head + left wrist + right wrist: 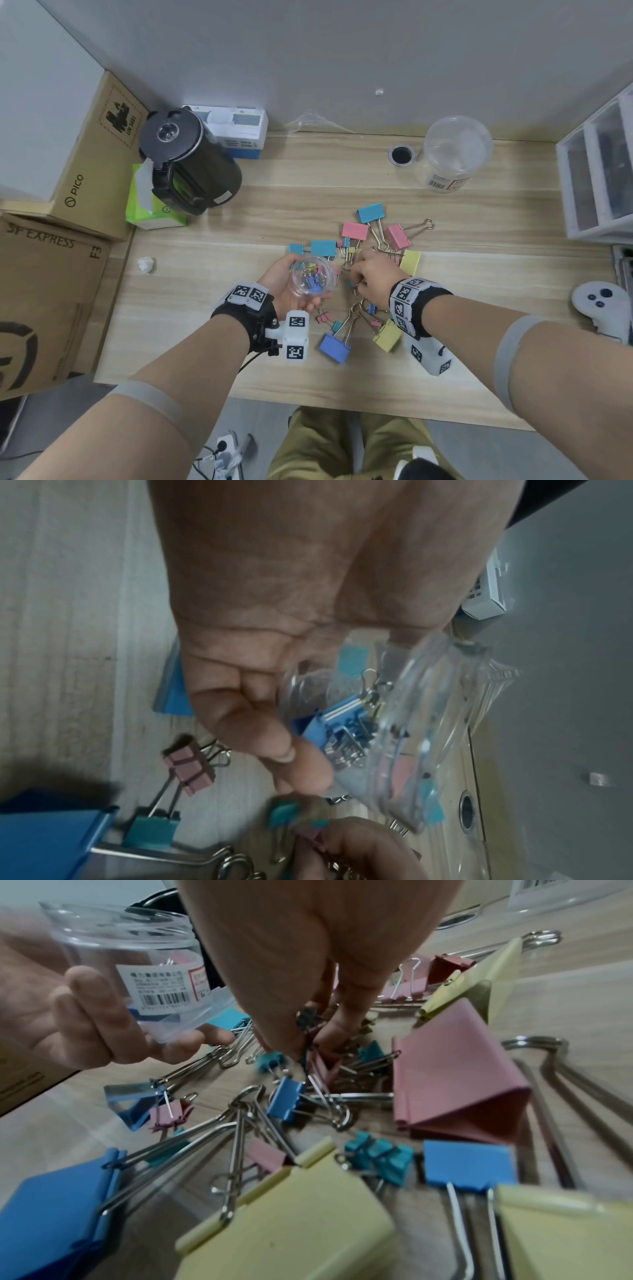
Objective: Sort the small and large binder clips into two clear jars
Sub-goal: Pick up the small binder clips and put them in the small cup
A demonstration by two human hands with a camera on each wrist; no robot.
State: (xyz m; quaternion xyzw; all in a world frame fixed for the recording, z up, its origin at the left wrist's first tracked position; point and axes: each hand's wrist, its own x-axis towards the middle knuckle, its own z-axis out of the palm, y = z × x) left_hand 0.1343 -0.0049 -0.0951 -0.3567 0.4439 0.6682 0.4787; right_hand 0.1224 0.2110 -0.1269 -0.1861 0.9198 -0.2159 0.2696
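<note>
You are seated at a pale wood-grain desk set against a grey wall. Your left hand curls round a small clear jar, lifted off the desk and tilted; several small clips, blue, pink and yellow, lie inside it. The jar carries a white label with a barcode and print too small to read. Just right of that jar, your right hand reaches down into the pile of binder clips, its fingertips pinched on small clips; how many it holds I cannot tell. Large blue, pink and yellow clips lie all around that hand. Far beyond it, near the wall, the second clear jar stands lidded, barcode label at its base, beside a round cable hole. Well left of your left hand sit a black kettle, a green tissue pack, and cardboard boxes printed "PICO" and "SF EXPRESS".
</note>
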